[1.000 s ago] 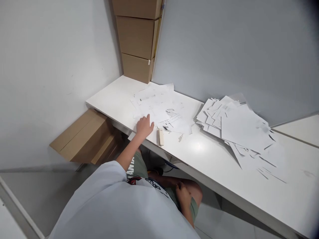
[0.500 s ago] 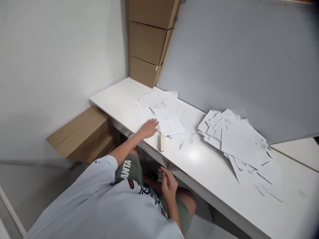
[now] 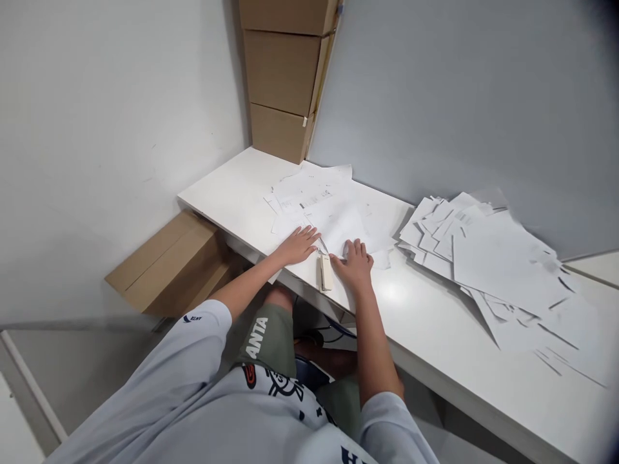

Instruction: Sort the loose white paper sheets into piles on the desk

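My left hand (image 3: 300, 244) lies flat and open on a loose spread of white paper sheets (image 3: 319, 203) on the white desk (image 3: 232, 187). My right hand (image 3: 355, 263) rests on the same sheets a little to the right, fingers stretched forward. A small beige stapler (image 3: 324, 271) lies on the desk between the two hands, near the front edge. Neither hand grips anything.
A larger untidy pile of white sheets (image 3: 488, 258) lies to the right on the desk. Stacked cardboard boxes (image 3: 285, 71) stand in the back corner against a grey partition (image 3: 459, 96). A flat cardboard box (image 3: 169, 267) sits below the desk's left end.
My right hand has come up from my lap onto the papers beside the stapler. My left hand has stayed on the sheets, shifting slightly right.
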A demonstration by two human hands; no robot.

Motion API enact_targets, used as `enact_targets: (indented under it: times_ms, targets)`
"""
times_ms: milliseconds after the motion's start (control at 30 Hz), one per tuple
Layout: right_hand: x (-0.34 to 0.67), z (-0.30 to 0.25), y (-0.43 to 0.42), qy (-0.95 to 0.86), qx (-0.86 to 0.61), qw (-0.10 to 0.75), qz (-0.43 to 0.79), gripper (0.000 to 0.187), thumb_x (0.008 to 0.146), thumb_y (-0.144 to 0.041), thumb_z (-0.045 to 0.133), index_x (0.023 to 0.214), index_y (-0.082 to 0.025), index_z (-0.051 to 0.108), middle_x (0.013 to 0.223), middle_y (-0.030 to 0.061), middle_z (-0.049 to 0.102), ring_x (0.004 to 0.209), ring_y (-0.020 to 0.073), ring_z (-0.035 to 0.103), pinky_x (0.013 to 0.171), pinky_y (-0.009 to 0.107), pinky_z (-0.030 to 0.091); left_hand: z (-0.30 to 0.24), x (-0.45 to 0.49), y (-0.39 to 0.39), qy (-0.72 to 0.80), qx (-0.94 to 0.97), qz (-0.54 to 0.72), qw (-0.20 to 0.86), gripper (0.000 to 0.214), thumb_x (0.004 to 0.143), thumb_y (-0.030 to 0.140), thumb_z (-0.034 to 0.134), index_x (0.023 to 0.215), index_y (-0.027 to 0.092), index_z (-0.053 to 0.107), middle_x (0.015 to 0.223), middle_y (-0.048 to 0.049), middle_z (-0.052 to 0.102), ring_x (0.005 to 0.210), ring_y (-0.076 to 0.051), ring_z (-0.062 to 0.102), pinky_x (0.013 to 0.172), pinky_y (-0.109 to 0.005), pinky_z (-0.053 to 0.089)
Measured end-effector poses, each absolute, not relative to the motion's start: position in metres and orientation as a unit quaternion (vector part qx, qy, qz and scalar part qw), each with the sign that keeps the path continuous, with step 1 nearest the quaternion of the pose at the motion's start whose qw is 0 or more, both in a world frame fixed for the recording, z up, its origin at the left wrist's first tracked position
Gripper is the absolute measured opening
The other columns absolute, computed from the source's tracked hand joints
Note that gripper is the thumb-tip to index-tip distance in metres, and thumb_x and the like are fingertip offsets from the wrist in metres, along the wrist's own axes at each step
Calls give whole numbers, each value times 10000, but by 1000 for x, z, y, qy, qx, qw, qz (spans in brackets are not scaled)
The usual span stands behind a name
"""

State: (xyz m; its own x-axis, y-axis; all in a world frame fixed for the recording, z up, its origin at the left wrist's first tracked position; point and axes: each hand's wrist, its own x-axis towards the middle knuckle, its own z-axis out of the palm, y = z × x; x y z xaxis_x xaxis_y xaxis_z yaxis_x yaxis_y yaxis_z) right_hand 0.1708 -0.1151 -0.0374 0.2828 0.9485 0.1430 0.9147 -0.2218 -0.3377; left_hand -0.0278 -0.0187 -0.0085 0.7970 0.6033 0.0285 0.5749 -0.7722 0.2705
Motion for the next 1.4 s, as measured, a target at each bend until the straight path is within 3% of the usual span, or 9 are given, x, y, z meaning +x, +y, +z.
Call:
enact_targets:
  times_ms: [167,333,533,733,967,1100,1267,1400]
  targets:
    - [168,-40,-106,-617,-764,191,16,769,873,-602,409,1463,-114,341,1575,210,260,1451,343,228,1153,595,99,-10,-26,-17,321,938,51,123,591,1001,444,206,1524,176,271,1617,-87,233,1507,-225,149,1224,-423,121]
    - [172,-50,-81,-624,-744,237,39,770,866,-616,434,1431,-93,391,1535,215,344,1424,337,296,1133,519,243,-9,-26,-16,319,934,70,143,585,993,416,263,1526,174,245,1614,-74,249,1505,-208,162,1226,-398,107]
    - [175,-51,-80,-637,-736,231,5,673,887,-511,434,1398,-73,432,1505,233,387,1404,321,343,1110,512,303,-11,-26,-16,313,926,103,182,610,975,336,272,1538,124,170,1626,-103,193,1506,-177,155,1224,-363,110]
    - [177,-53,-87,-616,-745,255,10,554,903,-451,397,1299,-90,537,1425,218,493,1339,295,432,1089,494,351,-14,-25,-16,304,930,98,182,636,954,315,287,1546,156,121,1640,-88,129,1510,-180,135,1222,-389,97]
    - [173,-48,-79,-618,-753,221,37,781,845,-630,462,1400,-81,439,1533,217,350,1423,328,298,1141,531,236,-10,-27,-18,299,935,94,169,600,955,283,299,1534,165,194,1621,-76,225,1496,-179,188,1216,-402,108]
    - [175,-49,-76,-623,-752,214,33,755,869,-615,427,1412,-89,416,1531,223,348,1411,331,310,1130,538,229,-10,-27,-17,291,935,96,181,606,955,279,325,1540,212,182,1602,-36,287,1477,-156,239,1218,-381,109]
    - [178,-43,-64,-658,-718,226,-8,628,879,-505,455,1345,-84,476,1397,236,501,1292,347,435,1055,496,321,-10,-23,-19,295,937,81,167,574,974,283,284,1539,233,196,1608,-5,272,1484,-151,220,1219,-370,109]
    - [174,-30,-54,-670,-708,222,-25,494,881,-407,471,1262,-98,532,1193,202,631,1120,343,539,954,458,369,-10,-21,-20,316,934,79,149,593,970,299,301,1541,183,195,1623,-43,223,1497,-156,182,1220,-343,121]
